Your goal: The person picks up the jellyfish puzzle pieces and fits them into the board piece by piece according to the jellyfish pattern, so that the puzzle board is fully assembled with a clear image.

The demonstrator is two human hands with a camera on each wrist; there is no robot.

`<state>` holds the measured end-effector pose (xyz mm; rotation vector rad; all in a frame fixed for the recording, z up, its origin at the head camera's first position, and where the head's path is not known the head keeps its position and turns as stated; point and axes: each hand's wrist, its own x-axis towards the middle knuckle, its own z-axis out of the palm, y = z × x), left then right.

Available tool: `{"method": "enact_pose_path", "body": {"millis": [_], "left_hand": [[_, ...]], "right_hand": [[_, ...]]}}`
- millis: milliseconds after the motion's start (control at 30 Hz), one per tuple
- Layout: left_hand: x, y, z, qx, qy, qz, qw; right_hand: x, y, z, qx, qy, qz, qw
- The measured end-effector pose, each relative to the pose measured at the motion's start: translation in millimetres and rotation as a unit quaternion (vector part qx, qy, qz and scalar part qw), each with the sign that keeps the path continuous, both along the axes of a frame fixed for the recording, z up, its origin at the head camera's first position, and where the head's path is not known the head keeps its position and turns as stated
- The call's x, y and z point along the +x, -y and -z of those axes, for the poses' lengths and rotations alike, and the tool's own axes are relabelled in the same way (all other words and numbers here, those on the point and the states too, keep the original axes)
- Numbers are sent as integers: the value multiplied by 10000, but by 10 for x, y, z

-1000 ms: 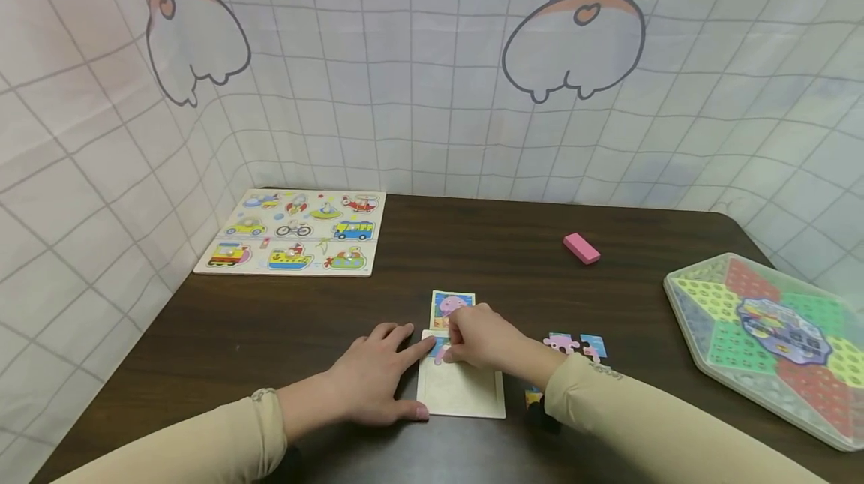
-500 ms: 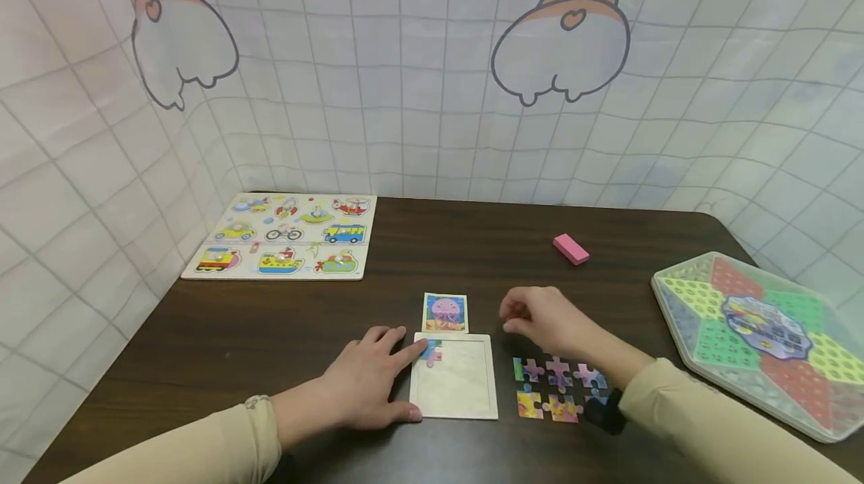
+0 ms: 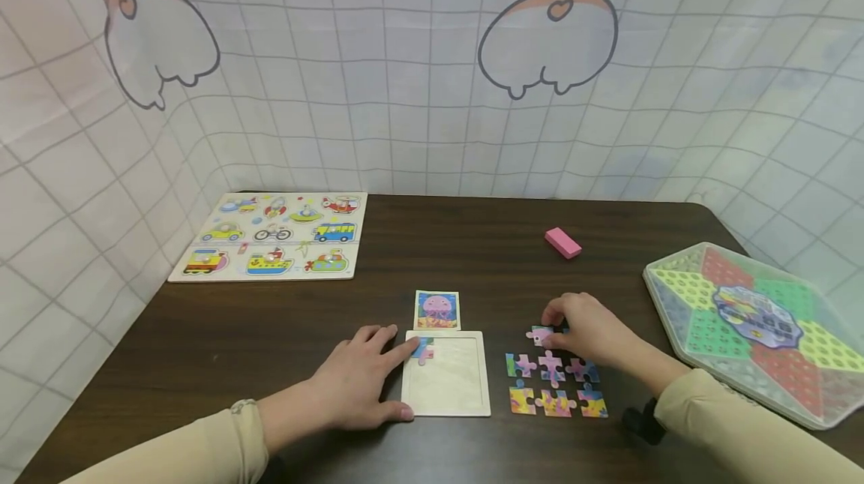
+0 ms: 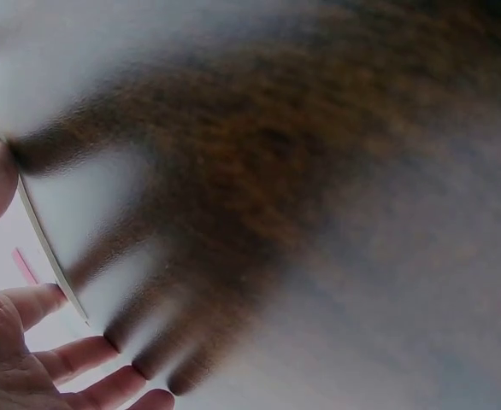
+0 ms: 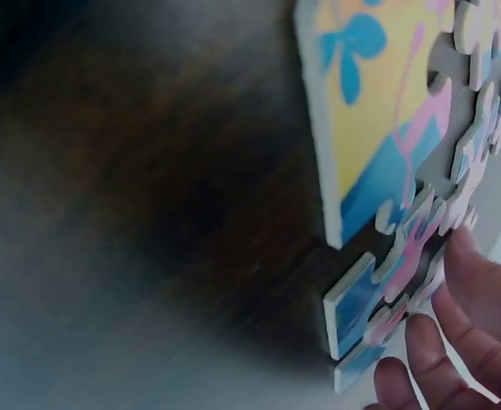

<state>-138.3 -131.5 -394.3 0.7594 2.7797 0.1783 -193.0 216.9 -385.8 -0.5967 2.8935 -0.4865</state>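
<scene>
My left hand (image 3: pixel 354 375) lies with fingers spread on the table. Its index fingertip rests at the upper left corner of a square puzzle tray (image 3: pixel 447 386), its thumb at the lower left edge. One jigsaw piece, blue and pink, sits in that corner. In the left wrist view, the left hand (image 4: pixel 15 354) meets the tray's edge. Over to the right, my right hand (image 3: pixel 590 330) pinches a pink jigsaw piece (image 3: pixel 538 335) between thumb and index finger, above rows of loose jigsaw pieces (image 3: pixel 552 368). The right hand's fingers (image 5: pixel 477 295) reach in beyond the nearer pieces in the right wrist view.
A jellyfish picture card (image 3: pixel 437 310) lies against the tray's far edge. A pink block (image 3: pixel 563 242) lies farther back. At the back left is a vehicle peg puzzle board (image 3: pixel 270 235); a hexagonal Chinese checkers board (image 3: pixel 749 334) is at the right. Grid-patterned cloth (image 3: pixel 378 79) surrounds the table.
My right hand has left the tray's corner, where the piece now sits, and moved right to pinch another piece above the loose rows. The left hand stays at the tray.
</scene>
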Motion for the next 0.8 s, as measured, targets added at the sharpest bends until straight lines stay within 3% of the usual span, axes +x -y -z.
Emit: {"method": "enact_pose_path", "body": {"millis": [167, 400, 600, 800], "left_hand": [[-2, 8, 3, -13, -23, 8, 10000], [-2, 20, 16, 47, 30, 5, 10000], [-3, 21, 19, 15, -9, 39, 10000], [4, 28, 11, 42, -38, 51, 10000]], "right_hand": [[6, 63, -17, 147, -213, -103, 9996], [9, 261, -81, -328, -100, 337, 9988], [15, 713, -107, -1441, 799, 441, 9854], [18, 1125, -43, -1774, 1407, 475, 9729]]}}
